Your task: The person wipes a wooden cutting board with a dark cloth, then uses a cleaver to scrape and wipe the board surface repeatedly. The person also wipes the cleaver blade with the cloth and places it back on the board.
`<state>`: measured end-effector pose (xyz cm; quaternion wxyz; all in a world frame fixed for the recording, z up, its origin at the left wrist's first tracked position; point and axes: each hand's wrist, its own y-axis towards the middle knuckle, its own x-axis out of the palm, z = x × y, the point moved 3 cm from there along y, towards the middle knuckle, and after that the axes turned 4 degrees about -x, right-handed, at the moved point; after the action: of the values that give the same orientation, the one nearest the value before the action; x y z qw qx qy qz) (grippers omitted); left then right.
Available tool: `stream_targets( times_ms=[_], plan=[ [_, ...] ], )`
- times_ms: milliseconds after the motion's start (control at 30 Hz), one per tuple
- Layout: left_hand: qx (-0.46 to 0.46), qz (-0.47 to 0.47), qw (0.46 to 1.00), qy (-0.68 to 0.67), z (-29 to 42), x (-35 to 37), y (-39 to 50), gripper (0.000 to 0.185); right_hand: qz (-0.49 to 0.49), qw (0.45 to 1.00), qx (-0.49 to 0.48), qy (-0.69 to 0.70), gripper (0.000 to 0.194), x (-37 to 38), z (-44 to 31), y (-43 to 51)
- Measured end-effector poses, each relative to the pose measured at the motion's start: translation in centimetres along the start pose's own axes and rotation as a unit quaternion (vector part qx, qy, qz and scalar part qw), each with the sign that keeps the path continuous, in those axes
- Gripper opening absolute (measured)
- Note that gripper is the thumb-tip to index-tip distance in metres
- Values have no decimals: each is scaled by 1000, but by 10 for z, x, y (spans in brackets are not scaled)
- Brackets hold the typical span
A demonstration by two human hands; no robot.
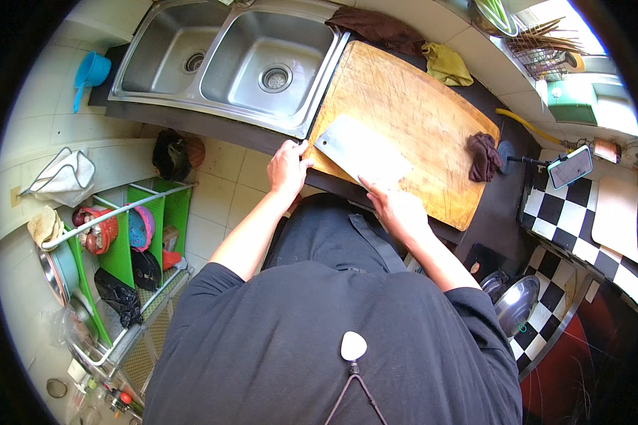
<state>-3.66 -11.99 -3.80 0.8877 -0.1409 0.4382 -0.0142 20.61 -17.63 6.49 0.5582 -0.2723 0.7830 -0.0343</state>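
Note:
A large wooden cutting board [404, 111] lies on the dark counter, right of the sink. On its near left part rests a broad metal cleaver [359, 151], with a small hole in its far left corner. My right hand [396, 207] is closed at the cleaver's near right end; its handle is hidden by the hand. My left hand [288, 166] is at the board's near left corner, fingertips touching its edge. A crumpled dark brown cloth [484, 156] lies on the board's right end.
A double steel sink [268, 58] adjoins the board on the left. Behind the board lie a brown cloth [375, 26] and a yellow-green cloth [446, 64]. A phone on a holder [570, 167] stands right. A green shelf rack [143, 228] stands at the left.

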Motion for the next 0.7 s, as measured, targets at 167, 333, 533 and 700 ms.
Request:
stream_targets(
  times_ms=[167, 333, 533, 700],
  plan=[
    [14, 15, 1000, 5, -1, 1, -1, 46, 33, 999, -18, 0, 38, -1, -6, 20],
    [28, 21, 999, 7, -3, 2, -1, 46, 41, 999, 2, 0, 38, -4, -10, 33],
    [29, 29, 999, 3, -3, 1, -2, 47, 109, 994, -24, 12, 40, -11, -11, 9],
    [30, 20, 999, -3, -4, 1, -1, 46, 64, 998, -13, -20, 40, -7, 6, -47]
  ],
)
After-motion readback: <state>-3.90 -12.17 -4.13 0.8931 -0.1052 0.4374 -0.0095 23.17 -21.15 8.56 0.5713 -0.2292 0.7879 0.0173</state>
